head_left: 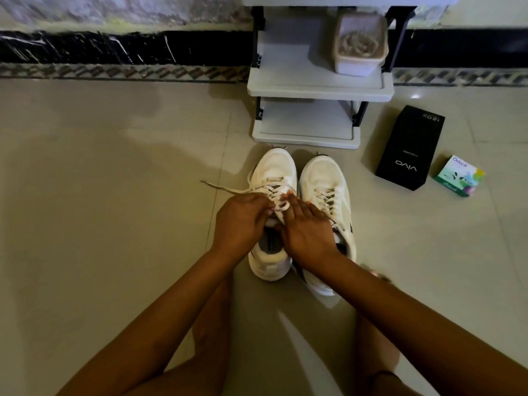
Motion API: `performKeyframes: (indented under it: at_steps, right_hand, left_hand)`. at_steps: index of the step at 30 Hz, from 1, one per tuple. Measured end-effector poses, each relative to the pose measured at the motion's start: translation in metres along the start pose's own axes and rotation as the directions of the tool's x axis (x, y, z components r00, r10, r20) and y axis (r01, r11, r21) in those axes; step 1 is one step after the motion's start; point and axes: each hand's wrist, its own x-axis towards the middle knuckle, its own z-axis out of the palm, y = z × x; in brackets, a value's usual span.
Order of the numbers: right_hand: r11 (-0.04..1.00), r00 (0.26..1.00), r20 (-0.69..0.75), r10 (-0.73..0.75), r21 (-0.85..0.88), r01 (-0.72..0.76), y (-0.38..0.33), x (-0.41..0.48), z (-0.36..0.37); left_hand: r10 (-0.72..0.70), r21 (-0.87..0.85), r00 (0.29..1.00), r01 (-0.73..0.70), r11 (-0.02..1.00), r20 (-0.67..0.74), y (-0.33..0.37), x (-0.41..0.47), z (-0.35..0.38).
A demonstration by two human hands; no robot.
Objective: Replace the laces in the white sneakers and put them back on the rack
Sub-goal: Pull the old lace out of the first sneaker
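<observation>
Pale glossy floor tiles [114, 195] run to a dark skirting band, and the white rack [320, 90] stands against that wall. The white sneakers sit side by side on the floor just before the rack's bottom shelf, toes toward it.

Your left hand [240, 221] is over the left sneaker [273, 170], its fingers curled and pinching the lace [220, 188] at the upper eyelets. The lace's loose end trails out leftward across the tile.

Your right hand [307, 232] lies across the gap to the right sneaker [324, 178], fingers straight and close together. Its fingertips touch a lace loop. Whether its thumb nips the lace you cannot tell.

A lidded tub [360, 44] sits on the rack's upper shelf. A black box [410, 150] and a small green box [458, 175] lie on the floor right of the rack.
</observation>
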Motion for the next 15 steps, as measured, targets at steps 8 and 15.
performKeyframes:
  at_steps: [8,15]
  right_hand:
    - [1.0,1.0,0.0,-0.021,-0.009,0.021,0.003,0.001,0.002]
    - [0.999,0.999,-0.033,-0.009,0.038,0.01,-0.001,0.001,0.003]
  left_hand:
    - [-0.035,-0.388,0.999,0.036,0.921,0.009,0.012,0.004,-0.013]
    - [-0.073,-0.023,0.991,0.076,0.997,0.113,-0.003,-0.007,0.008]
